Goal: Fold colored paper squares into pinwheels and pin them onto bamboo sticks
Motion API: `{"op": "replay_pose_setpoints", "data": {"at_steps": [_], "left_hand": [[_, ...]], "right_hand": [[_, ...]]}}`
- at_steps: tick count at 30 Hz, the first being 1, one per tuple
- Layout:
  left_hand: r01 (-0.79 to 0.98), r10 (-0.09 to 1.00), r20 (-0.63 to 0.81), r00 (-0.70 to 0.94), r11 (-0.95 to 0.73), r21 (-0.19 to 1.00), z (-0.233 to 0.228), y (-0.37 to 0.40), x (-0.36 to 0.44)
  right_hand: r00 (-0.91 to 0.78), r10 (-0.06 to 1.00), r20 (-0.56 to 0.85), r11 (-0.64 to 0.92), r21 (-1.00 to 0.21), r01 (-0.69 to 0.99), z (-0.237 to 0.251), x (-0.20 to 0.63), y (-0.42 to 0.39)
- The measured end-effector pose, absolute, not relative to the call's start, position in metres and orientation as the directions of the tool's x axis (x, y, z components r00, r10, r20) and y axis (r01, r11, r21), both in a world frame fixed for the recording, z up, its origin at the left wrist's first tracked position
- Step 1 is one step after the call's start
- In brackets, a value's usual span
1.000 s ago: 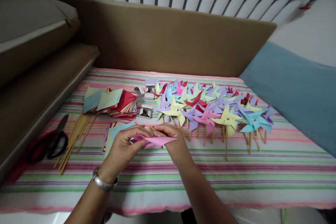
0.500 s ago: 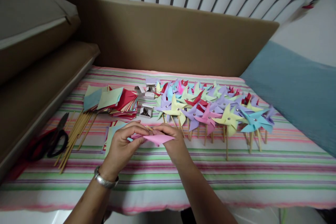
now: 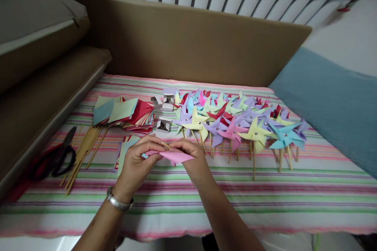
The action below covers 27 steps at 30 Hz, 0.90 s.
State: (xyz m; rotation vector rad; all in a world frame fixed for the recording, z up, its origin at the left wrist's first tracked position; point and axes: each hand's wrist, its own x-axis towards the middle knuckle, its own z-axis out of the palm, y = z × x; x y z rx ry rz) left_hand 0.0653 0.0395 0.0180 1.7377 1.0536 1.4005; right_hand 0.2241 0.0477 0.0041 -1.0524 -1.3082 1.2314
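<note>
My left hand and my right hand meet over the striped cloth and together pinch a folded pink paper piece. A thin wooden stick shows between the fingertips at its top. Under my left hand lie a few loose paper squares. Just behind my hands spreads a crowd of finished paper pinwheels in yellow, purple, blue, pink and red, lying on their sticks.
A stack of coloured paper squares sits at the left, with a bundle of wooden sticks and black scissors beside it. Small open pin boxes stand between stack and pinwheels. A brown board backs the surface; a blue cushion lies right.
Both hands keep the pink paper and have shifted slightly toward the left and up. The stick tip now shows more clearly between the fingertips.
</note>
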Motion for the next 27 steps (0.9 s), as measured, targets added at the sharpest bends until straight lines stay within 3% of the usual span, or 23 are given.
{"op": "replay_pose_setpoints", "data": {"at_steps": [27], "left_hand": [[0.167, 0.926, 0.361, 0.109, -0.375, 0.912, 0.0148, 0.04, 0.0628]], "right_hand": [[-0.099, 0.978, 0.184, 0.187, -0.982, 0.015, 0.0089, 0.225, 0.0452]]}}
